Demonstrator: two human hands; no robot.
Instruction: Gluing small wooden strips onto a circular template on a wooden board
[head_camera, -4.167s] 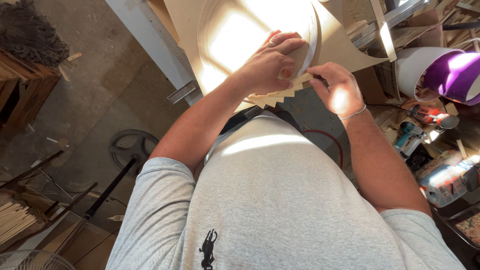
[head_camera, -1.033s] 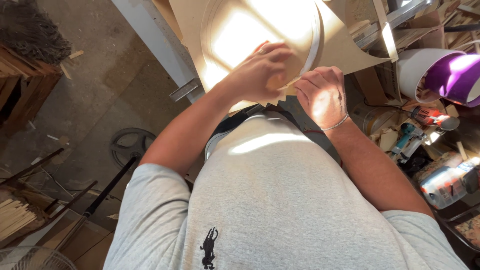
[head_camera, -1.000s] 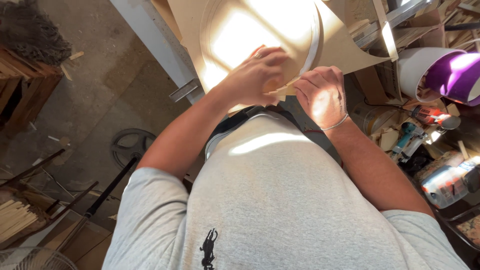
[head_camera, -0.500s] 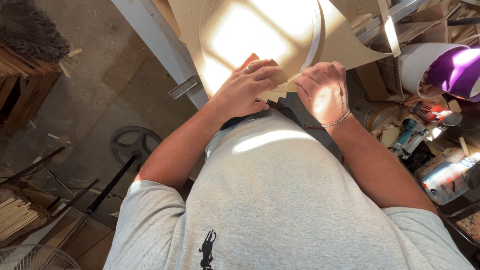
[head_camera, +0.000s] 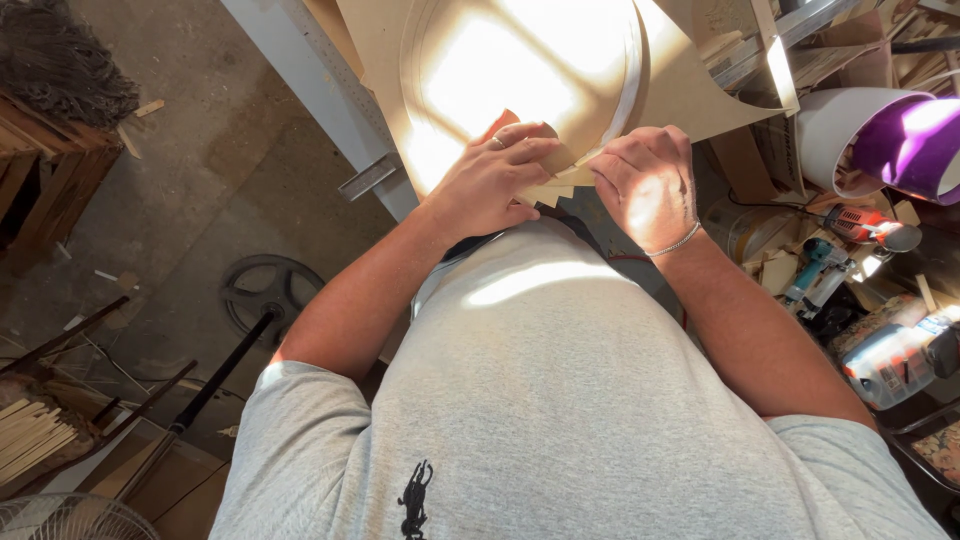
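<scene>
A tan fibreboard panel (head_camera: 690, 95) with a round, sunlit recess (head_camera: 520, 70) lies on the bench in front of me. My left hand (head_camera: 495, 180) presses flat on the near rim of the recess, fingers together. My right hand (head_camera: 650, 180), with a thin bracelet at the wrist, is curled beside it and pinches a zigzag-cut cardboard strip (head_camera: 550, 193) that pokes out below both hands. Most of the strip is hidden under my hands.
A white-and-purple tube (head_camera: 880, 140) lies to the right, above power tools (head_camera: 835, 265) and scraps on a cluttered surface. A grey metal bench rail (head_camera: 320, 100) runs at the left. On the floor lie a black wheel (head_camera: 270, 290), a black pole and wooden sticks (head_camera: 30, 440).
Both hands have come closer together along the near rim. The zigzag strip, plainly visible four seconds ago, is now mostly covered by my hands.
</scene>
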